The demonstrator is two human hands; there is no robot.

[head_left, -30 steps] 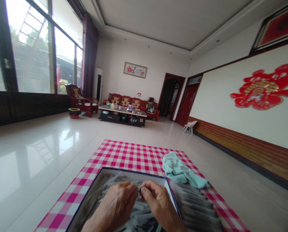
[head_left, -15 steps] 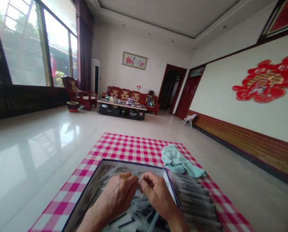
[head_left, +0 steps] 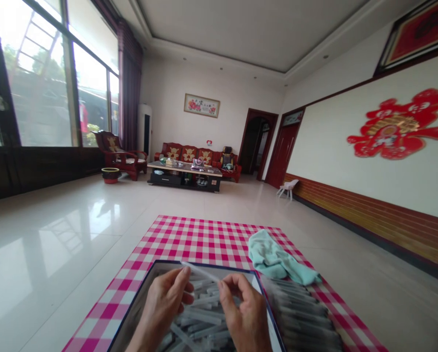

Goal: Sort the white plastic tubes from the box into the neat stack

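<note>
A pale tiled floor [head_left: 130, 210] spreads before you, tall windows [head_left: 94, 93] along its left side; across the room stand a red sofa [head_left: 216, 156] and, in front of it, a dark low table [head_left: 167, 179]; close to you lies a pink-and-white checked cloth [head_left: 204, 239], bearing a blue-rimmed box [head_left: 241, 272] full of loose tubes [head_left: 204, 313], clear and greyish; just right of the box rests a blurred row of dark, slender rods [head_left: 303, 313], with a crumpled mint-green towel [head_left: 273, 256] at its far end; your two hands are raised over the box; your right hand [head_left: 244, 305] pinches one end of a thin translucent tube [head_left: 200, 271] between thumb and forefinger, the tube slanting up and leftward above the others; your left hand [head_left: 167, 296] is loosely curled, its thumb close to the tube's far end, whether touching it you cannot tell
</note>
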